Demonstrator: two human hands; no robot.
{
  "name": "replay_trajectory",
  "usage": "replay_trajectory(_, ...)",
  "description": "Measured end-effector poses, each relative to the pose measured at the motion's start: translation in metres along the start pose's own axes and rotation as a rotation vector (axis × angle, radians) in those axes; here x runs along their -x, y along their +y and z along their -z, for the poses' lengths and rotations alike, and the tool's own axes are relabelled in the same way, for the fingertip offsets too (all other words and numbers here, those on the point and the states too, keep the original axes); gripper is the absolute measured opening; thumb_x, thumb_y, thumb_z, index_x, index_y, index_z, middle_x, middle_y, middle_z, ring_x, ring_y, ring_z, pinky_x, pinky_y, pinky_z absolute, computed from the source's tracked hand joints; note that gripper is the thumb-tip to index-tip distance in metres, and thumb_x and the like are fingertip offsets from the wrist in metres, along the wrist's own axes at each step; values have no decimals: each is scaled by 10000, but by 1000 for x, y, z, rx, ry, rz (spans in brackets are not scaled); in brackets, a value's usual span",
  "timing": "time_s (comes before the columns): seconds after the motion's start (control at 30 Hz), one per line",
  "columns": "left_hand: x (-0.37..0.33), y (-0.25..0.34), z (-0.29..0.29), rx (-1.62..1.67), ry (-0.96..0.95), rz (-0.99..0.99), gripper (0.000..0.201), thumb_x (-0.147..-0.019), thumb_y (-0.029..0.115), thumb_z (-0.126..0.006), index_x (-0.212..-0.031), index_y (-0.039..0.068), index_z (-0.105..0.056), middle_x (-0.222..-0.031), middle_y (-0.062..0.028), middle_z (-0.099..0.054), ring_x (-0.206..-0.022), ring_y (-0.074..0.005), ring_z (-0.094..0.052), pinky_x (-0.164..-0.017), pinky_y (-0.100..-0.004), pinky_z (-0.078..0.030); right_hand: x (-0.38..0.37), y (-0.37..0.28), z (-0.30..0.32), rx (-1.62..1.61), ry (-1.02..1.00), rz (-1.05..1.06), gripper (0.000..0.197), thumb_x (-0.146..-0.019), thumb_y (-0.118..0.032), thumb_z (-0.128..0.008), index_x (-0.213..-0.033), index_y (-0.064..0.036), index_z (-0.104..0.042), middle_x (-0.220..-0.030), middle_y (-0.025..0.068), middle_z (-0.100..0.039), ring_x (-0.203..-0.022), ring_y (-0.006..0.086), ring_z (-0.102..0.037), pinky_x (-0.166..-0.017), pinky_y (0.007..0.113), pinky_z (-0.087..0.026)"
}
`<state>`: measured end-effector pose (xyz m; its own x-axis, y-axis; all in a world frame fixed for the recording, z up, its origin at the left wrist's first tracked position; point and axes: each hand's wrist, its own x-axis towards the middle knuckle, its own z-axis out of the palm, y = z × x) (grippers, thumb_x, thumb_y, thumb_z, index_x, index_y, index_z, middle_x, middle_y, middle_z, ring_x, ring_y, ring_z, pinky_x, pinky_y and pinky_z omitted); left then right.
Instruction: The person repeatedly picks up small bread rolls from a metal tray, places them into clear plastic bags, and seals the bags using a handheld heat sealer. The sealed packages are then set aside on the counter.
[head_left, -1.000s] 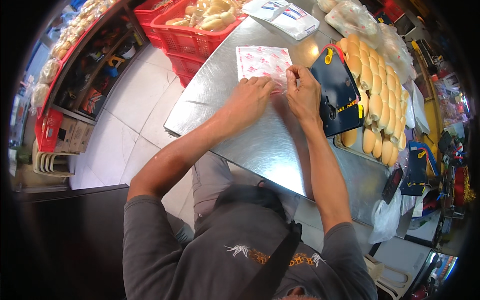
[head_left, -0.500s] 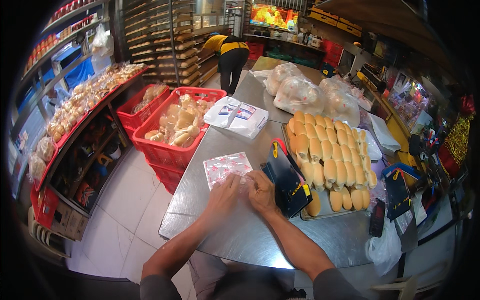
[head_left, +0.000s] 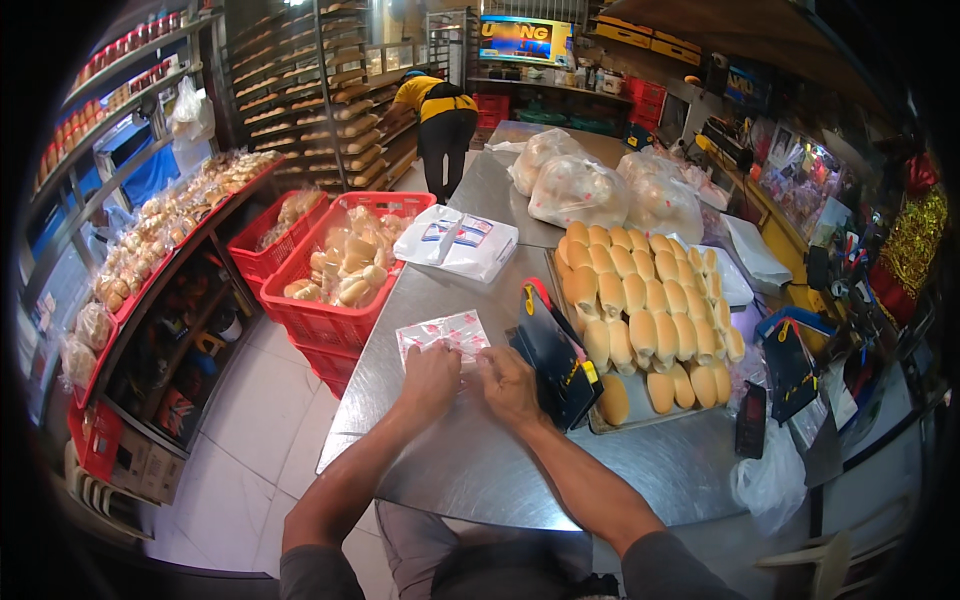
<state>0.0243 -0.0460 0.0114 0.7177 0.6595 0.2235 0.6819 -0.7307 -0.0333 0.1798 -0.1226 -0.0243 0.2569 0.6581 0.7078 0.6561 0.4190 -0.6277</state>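
Note:
A small stack of clear plastic bags with a pink-red print point(head_left: 455, 328) lies flat on the steel table point(head_left: 450, 480). My left hand point(head_left: 432, 380) is closed at the near edge of the bags, pinching the thin plastic. My right hand point(head_left: 508, 384) is closed on the same edge, a short gap to the right. Between them the clear film is hard to make out. Just right of my right hand stands a dark blue device point(head_left: 556, 360) with red and yellow parts. Beyond it, a metal tray point(head_left: 640, 422) holds rows of golden oblong bread rolls point(head_left: 650, 295).
Left of the table, red crates point(head_left: 340, 320) hold bagged bread. A white package point(head_left: 458, 243) lies near the table's left edge, with big filled plastic bags point(head_left: 580, 190) behind. A phone point(head_left: 751, 420) rests at right. A person in yellow and black point(head_left: 445, 125) bends by the bread racks.
My hands have drawn slightly apart at the bags' near edge. The whole view has shifted a little, and the picture on the far screen is different.

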Motion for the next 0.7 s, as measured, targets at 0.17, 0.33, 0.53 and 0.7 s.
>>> replay_trajectory(0.17, -7, -9, 5, 138, -7, 64, 259, -852, 323, -811, -964, 90, -790, -953, -125, -762, -928, -329, -749, -808, -479, -565, -2, -2, 0, 34, 18, 26, 133, -937, -129, -718, -1035, -47, -684, -953, 151, -706, -944, 370, -692, -858, 448, -532)
replay_trajectory(0.33, -15, -30, 1, 474, 38, 131, 210, -876, 257, -779, -953, 62, -798, -975, -148, -765, -911, -356, -749, -800, -465, -584, 3, -14, 2, 84, -58, 206, 229, -910, -155, -738, -1109, -66, -670, -1065, 132, -711, -973, 350, -697, -847, 456, -516)
replay_trajectory(0.53, -20, -43, 5, 473, 24, 100, 204, -904, 220, -752, -986, 34, -741, -900, -162, -744, -874, -364, -740, -767, -462, -580, 10, -30, -6, 254, -358, 64, 307, -931, -256, -724, -1181, -88, -670, -1260, 118, -692, -1002, 333, -724, -879, 533, -476)
replay_trajectory(0.7, 22, 25, 28, 468, 262, -329, 126, -889, 186, -745, -929, 75, -702, -866, -153, -695, -848, -375, -700, -745, -504, -541, 17, 3, -20, 663, -782, -10, 523, -978, -342, -644, -1453, -127, -594, -1498, 134, -590, -1166, 357, -661, -997, 662, -391)
